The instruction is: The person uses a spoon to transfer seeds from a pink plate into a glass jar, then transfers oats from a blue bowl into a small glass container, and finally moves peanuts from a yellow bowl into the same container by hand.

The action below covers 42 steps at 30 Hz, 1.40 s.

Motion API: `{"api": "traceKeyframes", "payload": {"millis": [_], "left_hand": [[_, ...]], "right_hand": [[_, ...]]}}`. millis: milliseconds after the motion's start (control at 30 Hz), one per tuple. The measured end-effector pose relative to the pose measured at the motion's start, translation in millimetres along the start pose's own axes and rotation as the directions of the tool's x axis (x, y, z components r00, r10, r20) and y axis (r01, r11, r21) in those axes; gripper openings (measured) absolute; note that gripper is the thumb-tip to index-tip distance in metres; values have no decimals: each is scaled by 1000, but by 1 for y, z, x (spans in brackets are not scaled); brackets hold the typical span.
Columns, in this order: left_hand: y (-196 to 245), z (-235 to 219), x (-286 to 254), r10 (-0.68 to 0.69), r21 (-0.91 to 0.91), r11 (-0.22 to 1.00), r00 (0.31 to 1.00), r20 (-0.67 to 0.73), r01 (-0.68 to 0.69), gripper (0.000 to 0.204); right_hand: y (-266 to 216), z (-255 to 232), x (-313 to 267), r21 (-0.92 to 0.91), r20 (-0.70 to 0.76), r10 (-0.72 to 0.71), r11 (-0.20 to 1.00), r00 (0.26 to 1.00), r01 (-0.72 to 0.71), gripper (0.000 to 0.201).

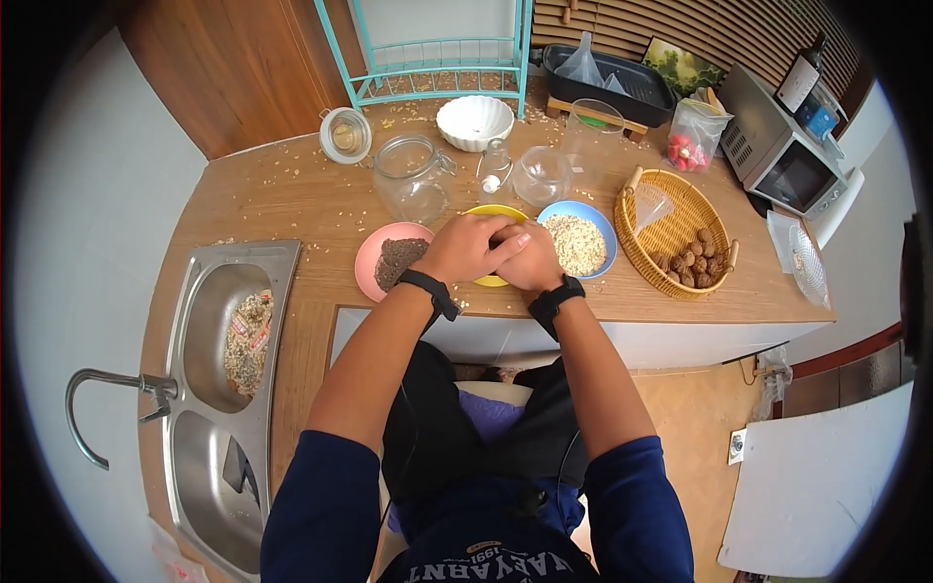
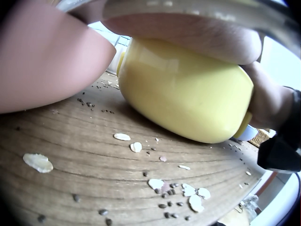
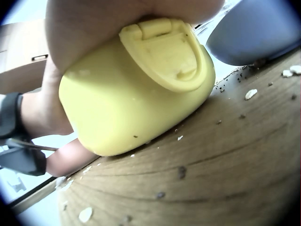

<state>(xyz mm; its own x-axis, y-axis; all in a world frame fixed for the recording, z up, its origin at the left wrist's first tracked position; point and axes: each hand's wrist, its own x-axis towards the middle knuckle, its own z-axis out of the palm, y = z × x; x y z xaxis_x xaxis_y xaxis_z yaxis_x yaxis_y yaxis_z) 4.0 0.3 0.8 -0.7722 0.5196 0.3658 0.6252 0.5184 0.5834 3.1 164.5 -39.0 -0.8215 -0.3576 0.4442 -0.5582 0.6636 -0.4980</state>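
Observation:
Both of my hands meet over a yellow bowl (image 1: 493, 210) at the counter's front edge, in the head view. My left hand (image 1: 465, 250) comes in from the left, and my right hand (image 1: 533, 257) lies against it, fingers overlapping. A dark patch shows between them; I cannot tell what they hold. In the left wrist view the bowl's smooth side (image 2: 183, 94) sits below the hands. A hinged yellow flap (image 3: 169, 56) shows on its side in the right wrist view. Left of it is a pink bowl (image 1: 366, 262) of dark seeds; right, a blue bowl (image 1: 609, 238) of oats.
Behind stand a clip-lid jar (image 1: 408, 180), a small bottle (image 1: 495, 170), a round glass jar (image 1: 542, 177) and a white fluted bowl (image 1: 474, 121). A wicker basket (image 1: 637, 248) with walnuts (image 1: 698, 257) is at right, a sink (image 1: 282, 291) at left. Oats and seeds lie scattered.

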Motion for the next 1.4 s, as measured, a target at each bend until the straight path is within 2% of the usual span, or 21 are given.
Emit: {"api": "traceKeyframes", "payload": {"millis": [67,133,433,533,767,833,1233,1400], "left_hand": [[0,0,0,-13,14,1000,1000,21,13,54],[-2,2,0,23,-18,1000,999,-28,-23,54],[-4,3,-1,42,-7,999,997,-59,-42,53],[-7,3,0,-2,12,1000,1000,5,2,54],[-11,6,-1,-1,51,999,1000,-12,2,53],[-10,6,-1,-59,24,998,998,5,58,54],[-6,6,1,-33,-3,999,998,-45,33,51],[-7,6,1,-58,31,998,998,-24,59,51]], "right_hand": [[-2,-1,-1,17,15,27,999,1000,-27,17],[-4,-1,-1,32,-36,23,999,999,-22,15],[-9,-7,-1,9,38,102,995,994,-103,14],[-8,-5,-2,27,-5,98,995,995,-98,14],[-10,-4,-2,112,-74,75,991,994,-66,12],[-12,-5,-2,142,-101,93,987,990,-78,12],[-12,-6,-3,178,-111,94,981,989,-73,12],[-12,-4,-3,208,-130,84,977,988,-55,11]]}}
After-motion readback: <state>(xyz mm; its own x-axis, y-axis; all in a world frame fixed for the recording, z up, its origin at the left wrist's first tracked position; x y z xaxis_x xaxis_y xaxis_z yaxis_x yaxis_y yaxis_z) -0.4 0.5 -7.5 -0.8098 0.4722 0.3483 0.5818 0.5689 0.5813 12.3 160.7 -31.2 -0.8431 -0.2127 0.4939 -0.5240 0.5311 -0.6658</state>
